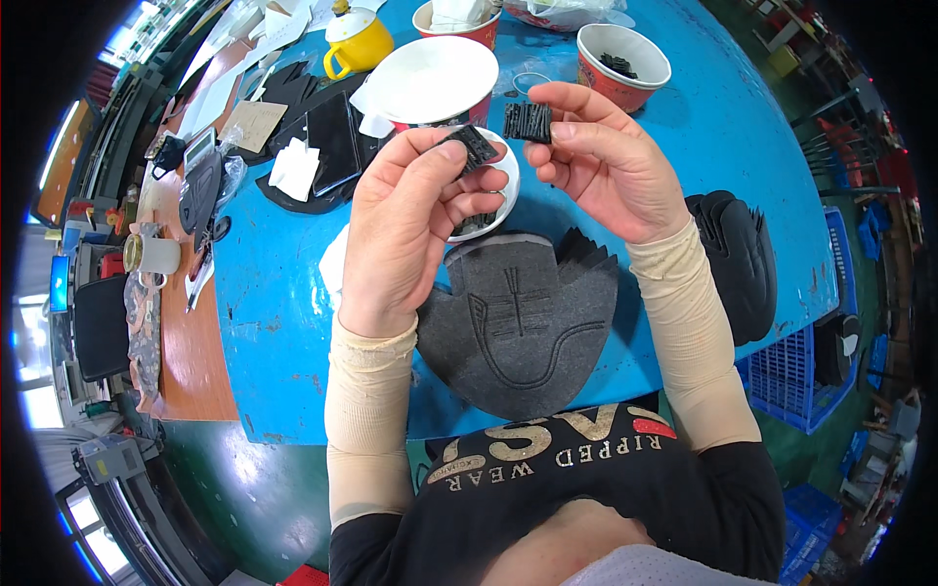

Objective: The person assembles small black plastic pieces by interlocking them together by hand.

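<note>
My left hand pinches a small black rectangular piece between thumb and fingers. A ribbed black stack of thin strips is gripped by the thumb and fingertips of my right hand; a small gap parts the two pieces. Under my hands stands a small white bowl with dark bits in it, partly hidden by my left hand. Nearer to me lies a pile of dark grey shoe-upper panels with stitched-looking curved lines, its far right corner fanned into layers.
A white-topped round tub, a yellow lidded mug and a red paper bucket with black pieces stand farther back on the blue table. Stacked black panels lie at right. A dark phone-like slab lies left.
</note>
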A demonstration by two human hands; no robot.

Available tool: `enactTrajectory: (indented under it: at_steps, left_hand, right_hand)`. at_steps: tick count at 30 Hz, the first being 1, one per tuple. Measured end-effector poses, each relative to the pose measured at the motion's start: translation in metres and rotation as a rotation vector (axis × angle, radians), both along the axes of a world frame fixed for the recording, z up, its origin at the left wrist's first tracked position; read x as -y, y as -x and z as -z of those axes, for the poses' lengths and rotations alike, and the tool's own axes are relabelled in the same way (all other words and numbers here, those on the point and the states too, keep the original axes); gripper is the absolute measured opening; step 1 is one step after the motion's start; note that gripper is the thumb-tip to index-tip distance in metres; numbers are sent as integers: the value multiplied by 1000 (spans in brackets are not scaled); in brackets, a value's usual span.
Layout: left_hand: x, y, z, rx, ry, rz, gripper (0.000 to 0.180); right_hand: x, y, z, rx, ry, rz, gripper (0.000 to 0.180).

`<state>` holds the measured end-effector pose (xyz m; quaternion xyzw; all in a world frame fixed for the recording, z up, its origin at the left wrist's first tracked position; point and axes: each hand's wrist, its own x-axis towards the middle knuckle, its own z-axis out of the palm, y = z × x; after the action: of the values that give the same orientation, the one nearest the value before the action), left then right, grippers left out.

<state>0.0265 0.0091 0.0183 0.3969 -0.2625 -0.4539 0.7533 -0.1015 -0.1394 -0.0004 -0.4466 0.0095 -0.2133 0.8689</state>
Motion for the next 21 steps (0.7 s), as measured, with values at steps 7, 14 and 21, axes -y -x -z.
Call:
enactTrajectory:
  at_steps: [7,14,21]
  left_hand:
    - [-1,0,0,-11,27,21,14]
    - [-1,1,-1,-9,-4,46,17]
    - [1,3,8,33,-22,81,20]
  right_hand:
    - [49,4,18,-26,55,413,30]
    - [119,-3,2,-242,139,841,37]
    - [40,3,12,-242,438,677,21]
